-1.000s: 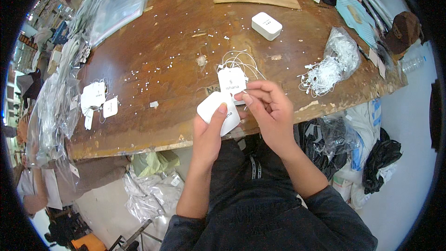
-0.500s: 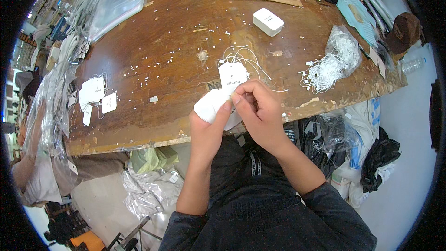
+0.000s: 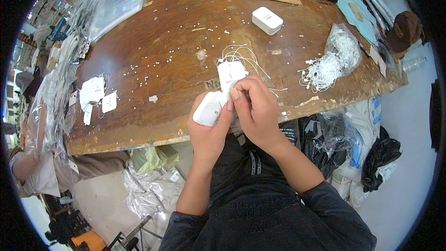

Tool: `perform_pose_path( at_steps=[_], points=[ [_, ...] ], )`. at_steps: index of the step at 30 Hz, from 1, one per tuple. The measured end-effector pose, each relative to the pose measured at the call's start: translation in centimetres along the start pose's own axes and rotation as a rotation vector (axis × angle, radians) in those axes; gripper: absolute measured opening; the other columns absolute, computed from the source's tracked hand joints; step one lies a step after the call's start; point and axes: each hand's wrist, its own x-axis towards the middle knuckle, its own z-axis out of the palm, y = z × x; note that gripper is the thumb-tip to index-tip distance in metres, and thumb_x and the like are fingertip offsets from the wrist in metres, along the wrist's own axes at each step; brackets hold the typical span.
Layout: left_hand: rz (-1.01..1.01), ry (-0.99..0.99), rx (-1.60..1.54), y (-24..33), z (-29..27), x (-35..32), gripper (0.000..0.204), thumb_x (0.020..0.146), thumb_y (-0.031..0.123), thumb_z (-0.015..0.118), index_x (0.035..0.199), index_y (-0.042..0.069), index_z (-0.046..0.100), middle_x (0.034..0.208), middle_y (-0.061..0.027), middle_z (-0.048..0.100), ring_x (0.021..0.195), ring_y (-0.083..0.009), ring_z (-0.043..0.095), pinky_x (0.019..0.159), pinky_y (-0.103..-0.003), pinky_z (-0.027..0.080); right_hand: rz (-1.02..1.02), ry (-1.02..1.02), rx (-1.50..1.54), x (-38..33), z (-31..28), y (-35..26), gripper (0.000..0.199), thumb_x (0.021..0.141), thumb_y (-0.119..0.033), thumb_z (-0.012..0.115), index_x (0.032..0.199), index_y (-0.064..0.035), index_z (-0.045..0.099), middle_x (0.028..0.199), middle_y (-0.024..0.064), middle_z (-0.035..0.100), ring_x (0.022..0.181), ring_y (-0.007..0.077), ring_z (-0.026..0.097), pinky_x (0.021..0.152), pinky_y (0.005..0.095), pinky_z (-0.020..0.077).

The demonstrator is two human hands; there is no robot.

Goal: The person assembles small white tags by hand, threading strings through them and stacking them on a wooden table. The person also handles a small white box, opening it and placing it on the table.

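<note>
sleeves: my dark grey long sleeves, pushed up toward the elbows | forearms: bare | left hand (image 3: pixel 210 128): no glove, no ring | right hand (image 3: pixel 257 109): no glove | lap: dark trousers, pale printed stripe

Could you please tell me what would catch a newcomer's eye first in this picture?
Both hands meet at the near edge of the worn brown wooden table: the left hand holds a stack of white paper tags, the right hand fingers the top one. A clear bag of white strings lies to the right.
</note>
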Motion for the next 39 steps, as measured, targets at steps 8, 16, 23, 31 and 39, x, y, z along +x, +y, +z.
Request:
perform_pose_path(
  at_steps=[8,16,23,31,39],
  points=[
    [0.388,0.087,0.323,-0.2,0.6,-0.1,0.017,0.083,0.004,0.072,0.098,-0.001,0.066,0.086,-0.0089,0.068,0.076,-0.0123,0.062,0.069,-0.026,0.049,-0.006,0.001,0.032,-0.3,-0.1,-0.3,0.005,0.091,-0.004,0.058,0.090,-0.0015,0.054,0.082,0.0131,0.057,0.067,0.0282,0.059,0.060,0.0362,0.0477],
    [0.395,0.096,0.201,0.2,1.0,-0.3,0.018,0.080,0.002,0.073,0.097,0.000,0.067,0.084,-0.0093,0.067,0.070,-0.0129,0.062,0.063,-0.026,0.048,-0.101,0.123,0.077,-0.4,0.3,-0.3,0.004,0.094,-0.005,0.057,0.093,-0.0014,0.055,0.084,0.0120,0.056,0.064,0.0228,0.055,0.058,0.0311,0.0455],
    [0.753,0.108,0.554,0.0,0.4,0.6,0.031,0.069,0.001,0.077,0.098,0.005,0.070,0.086,-0.0081,0.063,0.075,-0.0231,0.062,0.066,-0.032,0.050,0.236,0.070,0.342,-0.8,0.4,-1.2,0.011,0.095,-0.009,0.060,0.096,0.0018,0.060,0.084,0.0068,0.058,0.067,0.0123,0.055,0.059,0.0270,0.0453],
    [1.006,0.094,1.057,-0.2,-0.8,1.4,0.035,0.065,0.017,0.068,0.100,0.022,0.075,0.094,0.0013,0.061,0.085,-0.0210,0.059,0.070,-0.034,0.047,0.710,-0.063,0.852,-0.1,-2.4,-1.2,0.011,0.093,-0.013,0.065,0.093,-0.0015,0.066,0.084,-0.0023,0.062,0.070,0.0026,0.052,0.060,0.0202,0.0419],
    [0.831,-0.089,0.780,0.1,-0.5,0.8,0.033,0.063,0.011,0.075,0.096,0.018,0.074,0.091,0.0015,0.062,0.085,-0.0213,0.061,0.071,-0.035,0.044,0.302,0.246,0.092,3.0,-4.7,2.9,0.022,0.092,-0.012,0.065,0.073,-0.0019,0.061,0.067,-0.0027,0.055,0.064,0.0041,0.048,0.058,0.0223,0.0393]
  ],
)
